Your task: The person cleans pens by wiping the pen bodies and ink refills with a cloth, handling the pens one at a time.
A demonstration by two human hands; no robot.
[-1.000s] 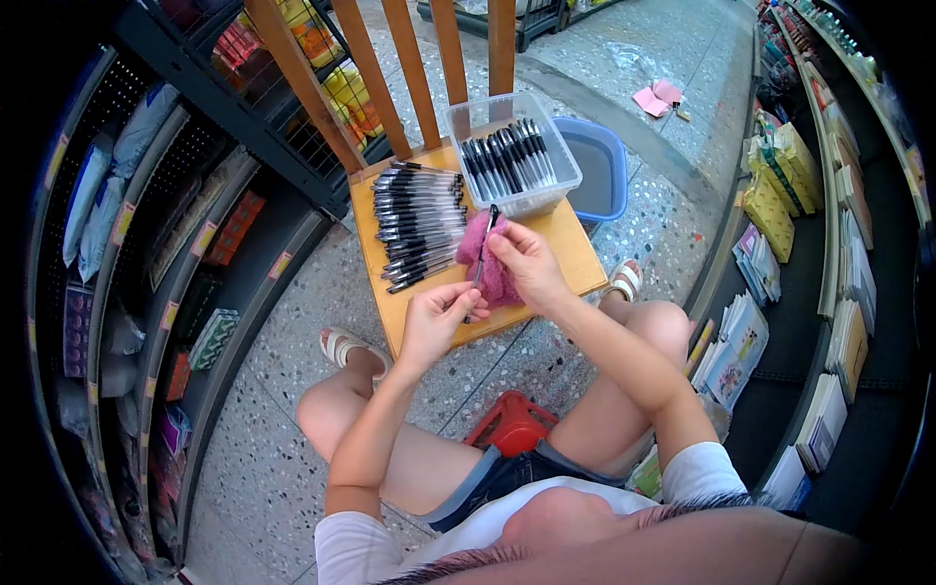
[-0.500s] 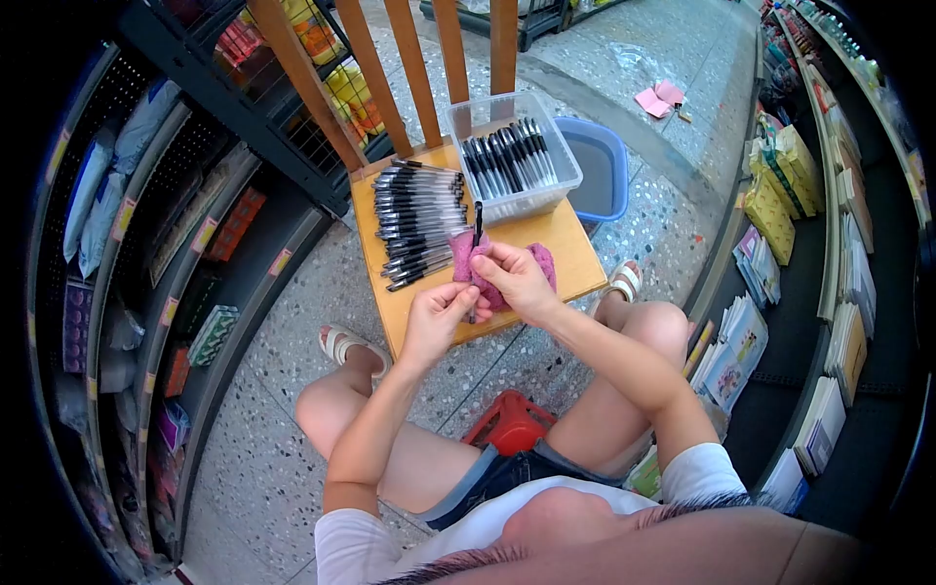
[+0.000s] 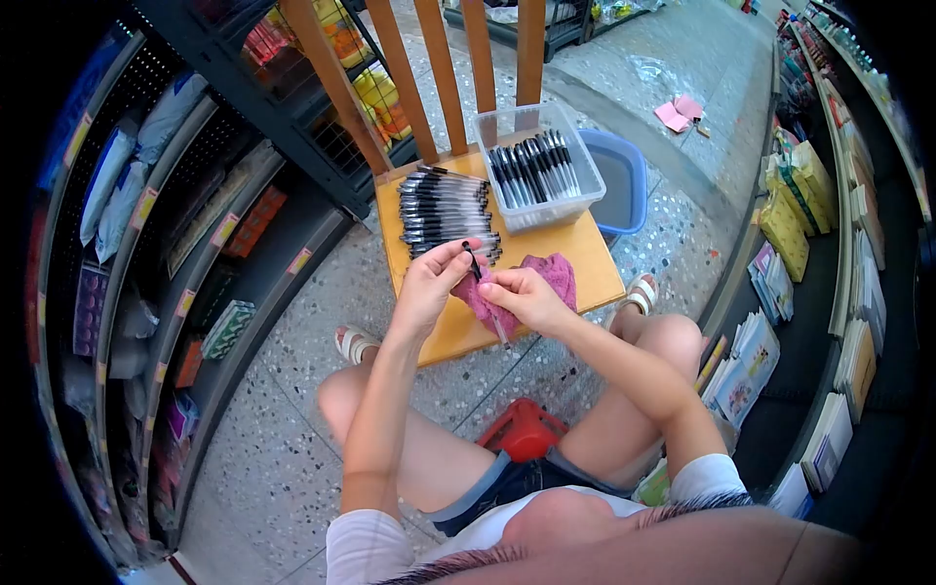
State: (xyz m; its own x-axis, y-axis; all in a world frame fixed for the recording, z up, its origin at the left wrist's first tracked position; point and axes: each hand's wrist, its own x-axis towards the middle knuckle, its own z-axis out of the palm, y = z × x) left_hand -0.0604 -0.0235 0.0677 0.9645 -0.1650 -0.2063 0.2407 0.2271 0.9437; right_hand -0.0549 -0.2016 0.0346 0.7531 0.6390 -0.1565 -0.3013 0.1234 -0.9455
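Over the front of the wooden chair seat (image 3: 585, 276), my left hand (image 3: 431, 290) pinches the black upper end of a pen (image 3: 502, 330). My right hand (image 3: 527, 300) is closed on a pink cloth (image 3: 552, 276) that wraps the pen's middle. The clear lower end of the pen sticks out below the cloth, pointing toward me. Beyond my left hand, a row of black-capped clear pens (image 3: 444, 210) lies on the seat. A clear plastic box (image 3: 546, 214) holding several similar pens stands at the seat's back right.
A blue basin (image 3: 634, 195) sits on the floor behind the seat. Beneath me is a red stool (image 3: 526, 431). Stocked shelves (image 3: 317, 241) curve along the left, and books (image 3: 746, 361) line the right shelves. Pink paper (image 3: 680, 113) lies on the floor farther back.
My left hand has moved from the pen's lower end up to its black end. The pen's lower end now shows below the cloth. The view has shifted slightly.
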